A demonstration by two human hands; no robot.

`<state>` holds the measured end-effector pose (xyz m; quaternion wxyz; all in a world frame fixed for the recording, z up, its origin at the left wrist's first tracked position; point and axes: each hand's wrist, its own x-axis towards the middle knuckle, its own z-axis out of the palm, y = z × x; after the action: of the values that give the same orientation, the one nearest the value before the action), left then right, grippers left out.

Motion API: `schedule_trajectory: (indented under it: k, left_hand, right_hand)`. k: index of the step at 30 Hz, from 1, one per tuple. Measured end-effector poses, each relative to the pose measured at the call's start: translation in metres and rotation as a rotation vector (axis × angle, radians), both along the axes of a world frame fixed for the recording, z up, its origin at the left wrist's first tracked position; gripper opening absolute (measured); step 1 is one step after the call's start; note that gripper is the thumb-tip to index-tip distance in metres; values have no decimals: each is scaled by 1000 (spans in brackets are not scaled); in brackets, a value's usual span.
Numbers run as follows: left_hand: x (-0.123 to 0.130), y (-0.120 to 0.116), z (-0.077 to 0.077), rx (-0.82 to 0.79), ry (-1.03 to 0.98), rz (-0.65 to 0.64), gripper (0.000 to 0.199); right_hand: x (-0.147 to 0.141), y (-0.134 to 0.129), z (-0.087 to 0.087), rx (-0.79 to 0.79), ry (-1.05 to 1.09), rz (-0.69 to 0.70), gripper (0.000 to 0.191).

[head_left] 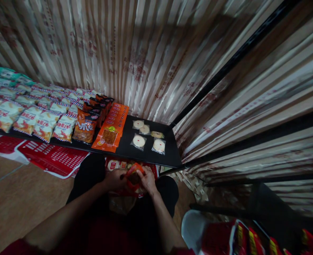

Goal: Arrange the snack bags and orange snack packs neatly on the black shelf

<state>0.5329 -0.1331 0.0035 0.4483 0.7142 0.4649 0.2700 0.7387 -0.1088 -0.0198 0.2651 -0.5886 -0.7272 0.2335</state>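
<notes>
Between my knees, just in front of the black shelf, I hold a small orange-red snack packet (134, 177). My right hand (147, 180) grips its right side, the thumb lying across the front. At the left edge of the packet, my left hand (116, 180) is closed on it, though its fingertips are dim. Beneath both hands is a red package (153, 170) with pale round pieces showing, partly hidden by the hands. On the shelf (127, 153) above lie several round crackers in clear wrappers (138, 141), next to flat orange snack packets (108, 137).
Rows of white snack bags (63, 127), orange-brown bags (84, 127) and green bags (6, 73) fill the shelf's left. A red basket (52, 156) is below. Black frame bars (225, 71) and a patterned curtain (146, 53) stand behind. Red packages (238, 237) sit at lower right.
</notes>
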Motion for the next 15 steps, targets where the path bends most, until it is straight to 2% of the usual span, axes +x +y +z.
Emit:
schedule_trajectory:
  k: [5,11,15]
  left_hand:
    - [-6,5,1,-40,-100,159,19]
    - [-14,14,1,-55,-187,327,22]
    - [-15,15,0,-204,-359,415,27]
  right_hand:
    - [-3,0,9,-18,133,-4,31]
    - [-9,1,25,5,230,-14,33]
    - [-15,0,29,-43,281,-90,34]
